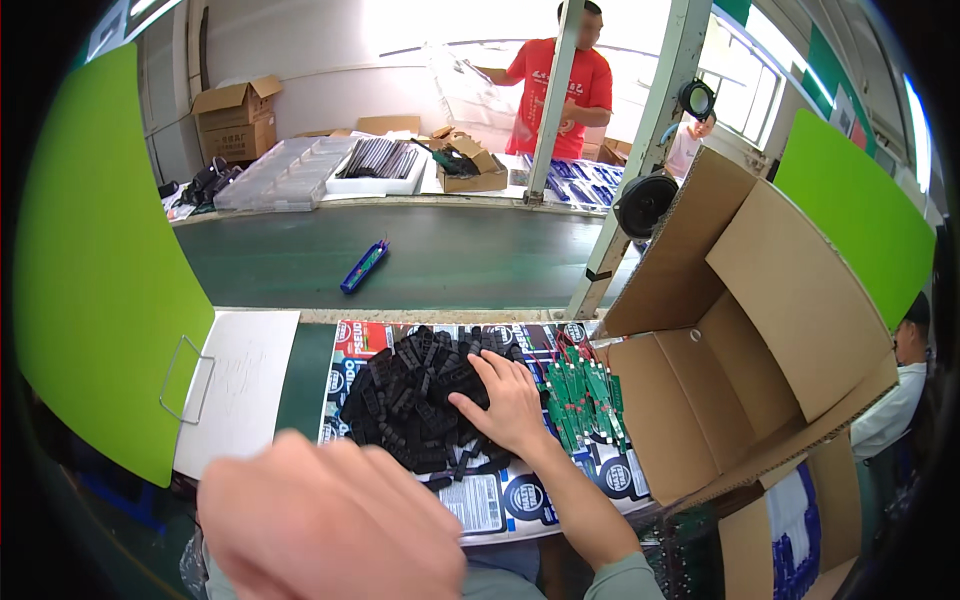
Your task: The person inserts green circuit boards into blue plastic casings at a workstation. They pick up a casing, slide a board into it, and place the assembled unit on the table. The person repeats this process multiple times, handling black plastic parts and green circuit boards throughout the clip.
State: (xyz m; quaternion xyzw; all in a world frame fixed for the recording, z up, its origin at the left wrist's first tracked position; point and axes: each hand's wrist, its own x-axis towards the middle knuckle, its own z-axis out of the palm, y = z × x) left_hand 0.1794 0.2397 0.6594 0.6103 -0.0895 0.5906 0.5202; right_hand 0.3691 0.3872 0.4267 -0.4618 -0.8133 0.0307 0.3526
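A heap of small black plastic parts [415,400] lies on a mat printed with colourful labels [480,505]. Over the heap's right side rests my right hand [508,405], fingers stretched out and thumb apart, with nothing visibly gripped. My left hand [330,520] is raised close to the camera at the lower left, large and blurred. Its fingers are curled, and whatever they hold, if anything, is hidden. Just right of my right hand lies a pile of green circuit boards [580,400] with thin red wires.
An open cardboard box [690,420] stands at the right, near a metal post [610,240]. Beyond the mat, a blue casing [365,267] sits on the green conveyor belt [470,260]. Green panels [100,270] flank the workplace; a white sheet [240,390] lies left. A person in red [565,90] stands across.
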